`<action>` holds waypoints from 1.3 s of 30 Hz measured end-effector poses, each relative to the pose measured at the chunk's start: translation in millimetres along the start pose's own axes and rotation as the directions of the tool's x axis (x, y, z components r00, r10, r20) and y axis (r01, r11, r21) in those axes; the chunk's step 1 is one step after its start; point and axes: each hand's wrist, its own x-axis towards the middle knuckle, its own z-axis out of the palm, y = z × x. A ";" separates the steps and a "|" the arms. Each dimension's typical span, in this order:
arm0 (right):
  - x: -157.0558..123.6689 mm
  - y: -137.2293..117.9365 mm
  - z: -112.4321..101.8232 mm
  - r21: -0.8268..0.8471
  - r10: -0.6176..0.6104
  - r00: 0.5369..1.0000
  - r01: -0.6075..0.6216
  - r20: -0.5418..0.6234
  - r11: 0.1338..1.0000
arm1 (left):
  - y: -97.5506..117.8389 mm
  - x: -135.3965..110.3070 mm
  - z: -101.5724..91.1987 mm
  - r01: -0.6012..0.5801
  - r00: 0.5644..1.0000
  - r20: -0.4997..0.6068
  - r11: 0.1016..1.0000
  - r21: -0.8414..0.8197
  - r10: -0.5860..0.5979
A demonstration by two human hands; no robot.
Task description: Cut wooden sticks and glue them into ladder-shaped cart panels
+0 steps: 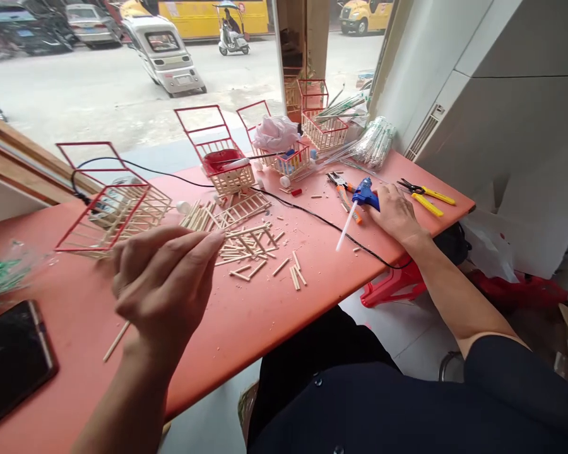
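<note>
My left hand [165,277] is raised over the table with thumb and fingertips pinched on the end of a small wooden stick frame [252,232], whose short rungs show against the loose sticks below. My right hand [395,211] is closed around the handle of a blue glue gun [365,193], partly hiding it. A translucent glue stick [346,228] juts from the gun toward me. Under the left hand's frame lie cut wooden sticks [296,274] and a flat ladder-like stick panel [241,211].
Orange-handled pliers [343,189] and yellow-handled wire strippers [428,198] flank the glue gun. Small stick carts with red rims, such as one cart [227,180], stand along the back. A black cable [307,211] crosses the table [246,315]. A phone [16,362] lies at left.
</note>
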 end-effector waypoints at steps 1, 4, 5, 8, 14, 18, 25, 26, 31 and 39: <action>-0.7 0.5 -0.4 -0.003 -0.008 1.000 0.008 0.000 1.000 | 2.7 2.3 0.6 0.029 0.999 -0.022 1.000 -0.007 -0.029; -3.7 0.6 -3.8 -0.016 -0.030 1.000 0.030 0.009 0.999 | 5.9 6.5 3.7 0.083 0.996 -0.030 0.996 -0.023 -0.084; -5.0 0.5 -4.9 -0.015 -0.036 0.999 0.037 0.009 0.999 | 6.0 7.2 4.6 0.099 0.995 -0.029 0.995 -0.026 -0.100; -9.8 2.4 -7.5 0.008 -0.052 0.999 0.052 -0.014 0.999 | 6.1 8.3 5.6 0.154 0.987 -0.039 0.988 -0.018 -0.154; -25.7 -8.5 -31.9 0.109 -0.083 0.968 0.111 -0.236 0.988 | -2.3 9.7 8.2 0.229 0.972 0.048 0.973 -0.014 -0.228; -32.6 -61.5 -54.3 0.501 -0.194 0.947 0.302 -0.258 0.811 | -14.9 10.8 16.1 0.272 0.960 0.082 0.962 -0.030 -0.269; -2.6 -159.7 -37.5 0.935 -0.513 0.856 0.127 0.066 0.332 | -24.1 17.1 17.6 0.408 0.899 0.215 0.909 -0.087 -0.383; 1.4 -167.4 -33.9 0.949 -0.533 0.842 0.093 0.086 0.300 | -25.0 18.3 17.8 0.420 0.891 0.227 0.904 -0.084 -0.393; 9.4 -190.6 -21.3 0.962 -0.617 0.774 0.038 0.143 0.270 | -33.1 26.3 23.9 0.452 0.857 0.310 0.890 -0.066 -0.412; 12.8 -207.4 6.2 0.972 -0.620 0.763 -0.046 0.183 0.231 | -47.0 34.2 41.1 0.435 0.872 0.313 0.889 -0.139 -0.378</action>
